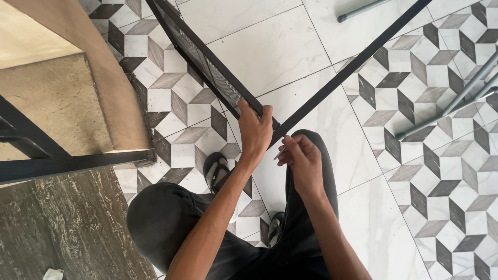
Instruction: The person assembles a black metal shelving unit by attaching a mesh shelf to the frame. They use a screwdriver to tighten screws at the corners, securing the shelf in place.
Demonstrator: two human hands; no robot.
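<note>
Right now my left hand (254,129) is clamped on the corner of the black mesh-panelled frame (207,65), which slants up over the patterned tile floor (436,155). Just beside that corner, my right hand (302,158) pinches a small silvery pin (280,153).

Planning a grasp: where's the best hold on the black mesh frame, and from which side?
Grip the black mesh frame by its solid edge bar near the corner, where the left hand clamps it now. Come from the near, open side: the frame stands tilted on edge, the mesh looks too thin to pinch, and the right hand works just beside it.
</note>
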